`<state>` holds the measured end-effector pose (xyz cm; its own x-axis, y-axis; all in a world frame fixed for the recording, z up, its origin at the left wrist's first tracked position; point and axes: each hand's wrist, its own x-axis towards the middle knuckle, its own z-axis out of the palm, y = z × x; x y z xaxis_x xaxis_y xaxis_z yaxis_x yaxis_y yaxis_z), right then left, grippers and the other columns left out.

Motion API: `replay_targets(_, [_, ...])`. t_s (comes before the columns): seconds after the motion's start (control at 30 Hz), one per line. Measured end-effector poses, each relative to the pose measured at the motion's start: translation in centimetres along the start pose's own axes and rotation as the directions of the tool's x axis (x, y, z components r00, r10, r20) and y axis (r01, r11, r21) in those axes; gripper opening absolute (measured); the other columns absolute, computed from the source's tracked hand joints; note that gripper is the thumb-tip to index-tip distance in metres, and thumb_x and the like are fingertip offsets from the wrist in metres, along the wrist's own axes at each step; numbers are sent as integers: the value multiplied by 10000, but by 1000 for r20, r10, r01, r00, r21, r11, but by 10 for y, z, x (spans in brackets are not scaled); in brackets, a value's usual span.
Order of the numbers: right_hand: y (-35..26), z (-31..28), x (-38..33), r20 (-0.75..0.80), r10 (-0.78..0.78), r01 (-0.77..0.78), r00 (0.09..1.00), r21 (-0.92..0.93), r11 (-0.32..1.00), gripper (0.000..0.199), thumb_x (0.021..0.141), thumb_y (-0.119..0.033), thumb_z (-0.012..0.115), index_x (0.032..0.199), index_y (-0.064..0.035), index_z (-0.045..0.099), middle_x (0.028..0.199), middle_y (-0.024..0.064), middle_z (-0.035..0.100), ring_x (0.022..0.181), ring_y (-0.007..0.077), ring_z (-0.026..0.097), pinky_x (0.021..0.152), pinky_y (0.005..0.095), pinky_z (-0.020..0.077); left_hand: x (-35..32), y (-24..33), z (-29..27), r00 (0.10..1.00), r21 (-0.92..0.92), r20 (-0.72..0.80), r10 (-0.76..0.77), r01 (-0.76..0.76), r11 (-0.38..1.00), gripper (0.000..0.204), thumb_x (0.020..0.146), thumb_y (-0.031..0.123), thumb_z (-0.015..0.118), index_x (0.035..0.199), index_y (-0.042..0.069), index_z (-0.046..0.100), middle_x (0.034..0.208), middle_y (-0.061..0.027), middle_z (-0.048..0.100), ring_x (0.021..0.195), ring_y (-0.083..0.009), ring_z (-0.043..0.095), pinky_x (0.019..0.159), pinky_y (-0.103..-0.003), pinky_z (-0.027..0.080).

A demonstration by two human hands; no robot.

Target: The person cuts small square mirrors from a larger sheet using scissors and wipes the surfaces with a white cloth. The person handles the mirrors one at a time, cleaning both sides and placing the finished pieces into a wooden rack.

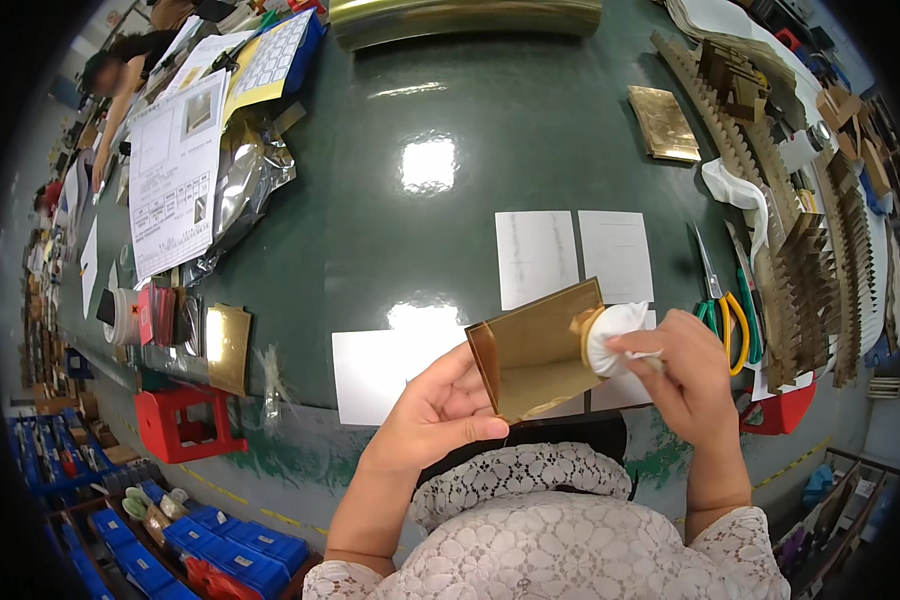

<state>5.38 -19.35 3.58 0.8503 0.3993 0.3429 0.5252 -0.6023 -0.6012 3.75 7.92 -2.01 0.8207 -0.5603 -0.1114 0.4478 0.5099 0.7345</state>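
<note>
My left hand (438, 412) grips a folded gold card piece (535, 350) by its lower left edge, holding it above the near edge of the dark green table (420, 120). My right hand (680, 375) pinches a small white cloth wad (615, 335) and presses it against the right side of the gold piece. A tan ring-shaped edge shows where the cloth meets the card.
White paper sheets (570, 255) lie on the table behind my hands. Scissors with green and yellow handles (720, 300) lie at the right, beside stacked gold card pieces (805, 290). A gold sheet (662, 122) lies further back. Printed papers (175, 170) and another person (120, 75) are at the far left.
</note>
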Motion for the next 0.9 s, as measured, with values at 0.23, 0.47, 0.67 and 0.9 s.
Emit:
replay_targets(0.23, [-8,20,0,12,-93,91,996,82,992,332,736,-12,726,1062,-66,689,716,57,529,636,246,526,588,360,400,5,-4,3,999,18,37,26,-27,999,759,899,-7,651,1519,-69,218,1493,-223,403,1361,-273,453,1090,-393,415])
replay_targets(0.47, [-29,47,2,68,-295,284,953,139,949,356,753,-98,716,1107,-103,674,765,7,513,643,188,507,581,330,381,15,-1,15,1000,-17,-1,16,-17,1000,760,1026,462,456,1510,-77,225,1481,-212,415,1371,-278,429,1116,-411,369])
replay_targets(0.67, [-30,33,-1,104,-242,237,965,61,970,399,718,-83,733,1113,-122,690,763,-4,527,634,184,505,574,328,375,10,-7,8,996,-64,-87,11,-17,998,535,1047,163,471,1504,-43,284,1451,-173,460,1305,-239,502,1051,-382,454])
replay_targets(0.9, [-12,13,-8,45,-128,129,991,-30,991,374,692,-40,724,1058,-112,709,731,18,541,641,228,541,586,348,412,5,-10,0,991,-86,-115,62,-72,994,521,1040,132,485,1495,-37,296,1400,-163,511,1265,-244,547,1030,-407,496])
